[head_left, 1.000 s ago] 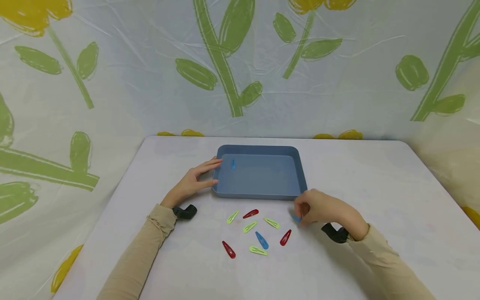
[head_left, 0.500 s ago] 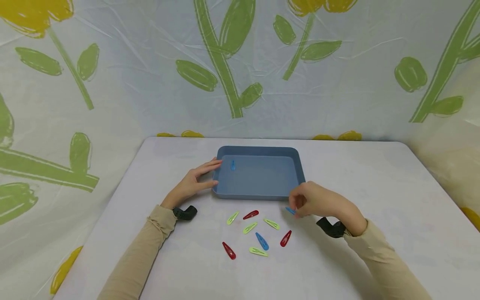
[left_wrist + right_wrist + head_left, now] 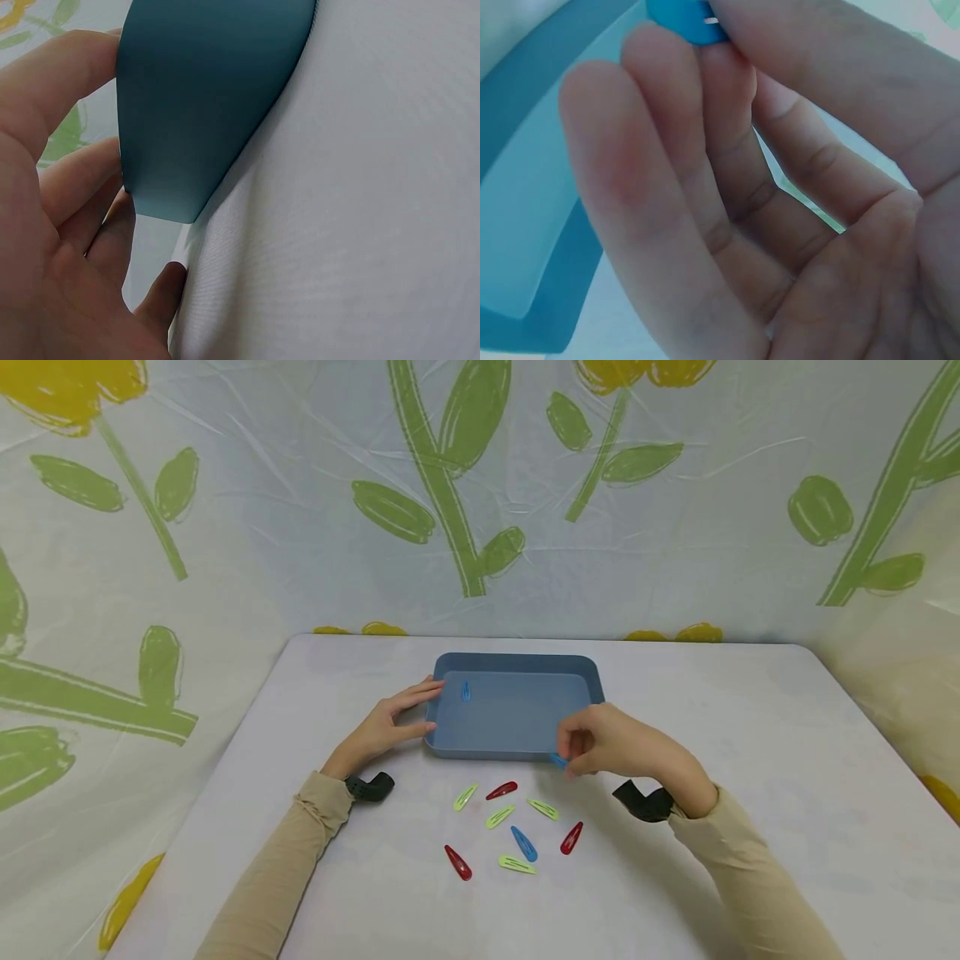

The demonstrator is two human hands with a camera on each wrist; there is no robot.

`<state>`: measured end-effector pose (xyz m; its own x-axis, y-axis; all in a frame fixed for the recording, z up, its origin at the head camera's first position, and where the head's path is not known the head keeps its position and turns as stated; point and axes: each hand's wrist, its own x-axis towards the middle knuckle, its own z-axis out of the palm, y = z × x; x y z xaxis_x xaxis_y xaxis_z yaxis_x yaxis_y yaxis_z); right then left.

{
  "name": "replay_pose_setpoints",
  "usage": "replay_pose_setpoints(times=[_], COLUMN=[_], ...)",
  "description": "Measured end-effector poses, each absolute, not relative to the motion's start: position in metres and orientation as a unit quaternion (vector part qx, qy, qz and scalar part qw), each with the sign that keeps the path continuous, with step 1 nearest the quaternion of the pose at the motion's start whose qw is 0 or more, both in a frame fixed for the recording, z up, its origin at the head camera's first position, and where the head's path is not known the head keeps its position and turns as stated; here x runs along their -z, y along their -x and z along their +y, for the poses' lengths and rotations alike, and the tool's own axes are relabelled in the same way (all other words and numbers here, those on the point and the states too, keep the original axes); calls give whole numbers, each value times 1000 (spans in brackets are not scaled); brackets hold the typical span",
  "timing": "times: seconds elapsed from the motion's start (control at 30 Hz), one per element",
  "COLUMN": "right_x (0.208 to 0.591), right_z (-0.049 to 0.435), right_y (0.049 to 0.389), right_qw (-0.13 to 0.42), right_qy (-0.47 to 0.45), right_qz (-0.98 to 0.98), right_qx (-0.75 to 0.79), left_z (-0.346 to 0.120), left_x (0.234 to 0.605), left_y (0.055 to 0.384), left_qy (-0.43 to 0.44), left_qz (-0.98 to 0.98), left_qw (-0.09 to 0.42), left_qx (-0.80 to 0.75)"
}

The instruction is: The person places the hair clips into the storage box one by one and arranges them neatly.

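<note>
Between the thumb and fingers of my right hand (image 3: 622,745) a blue snap hair clip (image 3: 558,761) is pinched, at the tray's front edge toward its right; the right wrist view shows part of that clip (image 3: 686,19) at the fingertips. My left hand (image 3: 384,720) touches the left side of the blue-grey tray (image 3: 495,755), its fingers extended along the rim; the left wrist view has fingertips against the tray's wall (image 3: 202,105). Inside the tray, near its left end, lies one blue clip (image 3: 466,692). Another blue clip (image 3: 524,843) rests on the table.
Scattered before the tray are several yellow-green clips (image 3: 500,816) and three red ones, including a red clip (image 3: 572,837) at the right and a red clip (image 3: 457,862) at the left. The white table (image 3: 750,718) backs onto a flower-printed sheet (image 3: 300,527).
My right hand has moved left and away from me with the blue hair clip, from beside the tray's front right corner to its front edge. My left hand has stayed put.
</note>
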<state>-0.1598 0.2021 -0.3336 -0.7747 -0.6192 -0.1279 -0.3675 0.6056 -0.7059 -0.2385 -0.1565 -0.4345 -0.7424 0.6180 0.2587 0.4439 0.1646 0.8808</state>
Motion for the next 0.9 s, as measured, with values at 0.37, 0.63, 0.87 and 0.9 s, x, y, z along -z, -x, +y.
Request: replay_pose_setpoints(times=[0.37,0.63,0.87,0.9], right_x=[323,314,308,307], right_z=[186,174,165,164], right_y=[170,177,182,183], right_qw=[146,125,102,102], right_qy=[291,277,260,257], right_qz=[867,862,839,834], right_qx=[377,406,467,477], left_z=[-156,-156,-156,-156], left_x=[436,437,438,439], left_y=[240,240,241,241], left_qy=[-357,-357,-357,-357], left_qz=[760,761,762,762], left_qw=[72,69,67,68], left_qx=[-539,-538,-536,-536])
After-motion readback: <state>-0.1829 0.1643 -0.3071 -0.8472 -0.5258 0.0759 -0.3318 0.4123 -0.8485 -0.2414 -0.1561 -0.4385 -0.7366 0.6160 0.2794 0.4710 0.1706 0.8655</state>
